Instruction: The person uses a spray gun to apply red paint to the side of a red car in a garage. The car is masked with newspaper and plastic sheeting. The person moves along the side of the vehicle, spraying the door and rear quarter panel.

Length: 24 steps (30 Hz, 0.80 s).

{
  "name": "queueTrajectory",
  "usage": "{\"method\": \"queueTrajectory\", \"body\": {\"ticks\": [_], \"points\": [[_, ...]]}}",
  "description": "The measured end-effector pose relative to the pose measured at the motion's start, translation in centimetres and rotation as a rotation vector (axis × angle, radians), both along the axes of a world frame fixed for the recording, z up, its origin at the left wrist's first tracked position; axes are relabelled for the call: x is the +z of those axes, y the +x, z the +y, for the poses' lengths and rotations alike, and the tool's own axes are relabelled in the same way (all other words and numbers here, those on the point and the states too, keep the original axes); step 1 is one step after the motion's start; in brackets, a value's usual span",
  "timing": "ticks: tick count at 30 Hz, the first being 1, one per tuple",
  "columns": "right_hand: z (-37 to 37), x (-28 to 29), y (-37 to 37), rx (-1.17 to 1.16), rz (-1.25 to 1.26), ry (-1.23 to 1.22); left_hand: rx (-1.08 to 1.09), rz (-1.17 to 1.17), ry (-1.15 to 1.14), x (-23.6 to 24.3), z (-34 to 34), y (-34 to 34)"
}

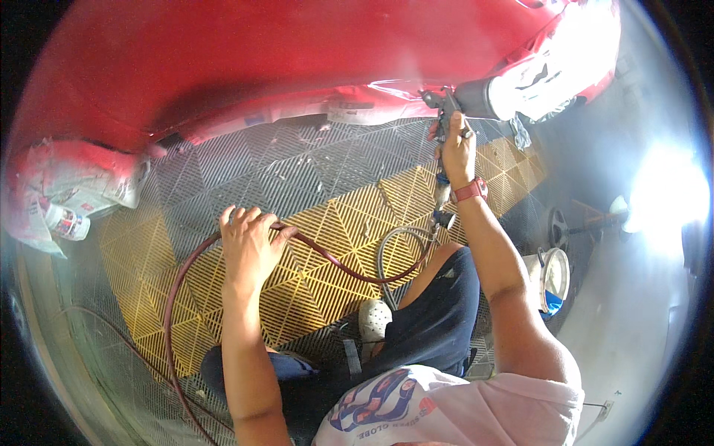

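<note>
My right hand [455, 149] is closed round a dark spray gun [448, 105], its nozzle close to the lower edge of a red painted body panel [297, 44]. A pale haze hangs around the nozzle. A grey cup sits at the gun's side, and fittings hang below the handle. My left hand [247, 241], lower and to the left, has its fingers curved over a maroon hose [349, 269], which loops down past my left arm and across toward the gun's side. A thinner grey hose [394, 234] curls on the floor beneath.
Paper masking covers wheel areas at left [93, 178] and upper right [550, 59]. A white bucket [552, 271] stands right of my leg. A bright lamp [666, 189] on a stand glares at far right. Yellow and grey grating tiles [327, 223] cover the floor under my crossed legs.
</note>
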State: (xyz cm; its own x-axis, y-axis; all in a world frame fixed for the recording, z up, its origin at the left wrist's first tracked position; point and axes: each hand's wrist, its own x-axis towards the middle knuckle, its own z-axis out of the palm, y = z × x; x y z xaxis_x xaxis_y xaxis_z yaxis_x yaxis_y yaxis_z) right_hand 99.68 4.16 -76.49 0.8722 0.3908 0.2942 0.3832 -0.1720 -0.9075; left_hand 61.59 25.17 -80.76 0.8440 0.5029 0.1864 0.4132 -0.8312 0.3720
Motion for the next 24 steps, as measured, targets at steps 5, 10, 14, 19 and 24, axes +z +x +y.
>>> {"method": "queueTrajectory", "body": {"ticks": [5, 10, 14, 19, 24], "points": [[-5.4, -0.4, 8.2, -0.105, -0.001, 0.071, -0.090, -0.027, 0.008, -0.8, -2.7, 4.4], [-9.6, 1.2, 14.1, -0.256, 0.030, -0.002, -0.131, -0.080, 0.051, -0.8, -4.5, 6.9], [-11.2, 3.0, 17.7, -0.350, -0.044, 0.019, -0.117, -0.077, 0.042, -0.6, -4.9, 7.3], [-12.2, 5.6, 22.6, -0.552, -0.175, 0.091, -0.034, -0.132, 0.018, 0.9, -4.4, 5.9], [-10.5, 6.7, 22.2, -0.587, -0.036, 0.210, 0.092, -0.152, 0.074, 2.3, -1.7, 2.5]]}}
